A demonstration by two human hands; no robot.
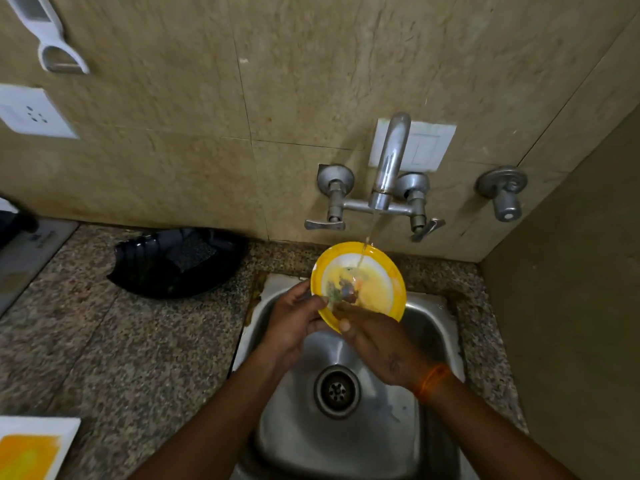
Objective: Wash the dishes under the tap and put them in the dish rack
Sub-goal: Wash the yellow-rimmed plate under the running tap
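Left hand (pixel 292 320) is gripping the yellow plate (pixel 358 284) rim while right hand (pixel 377 344) fingers are rubbing it, uncurled; wet, it may be slipping into the sink (pixel 346 445)

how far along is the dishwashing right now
Early on. Nothing looks finished: the dark dish rack on the counter shows no washed dishes. In hand: left hand grips the yellow plate under the tap stream while right hand rubs it. Left: rack it, then the square plate.

My sink (pixel 426 327): brushed steel, glossy. Behind it, tap (pixel 389 161): polished metal. Beside it, counter (pixel 114 344): speckled granite.
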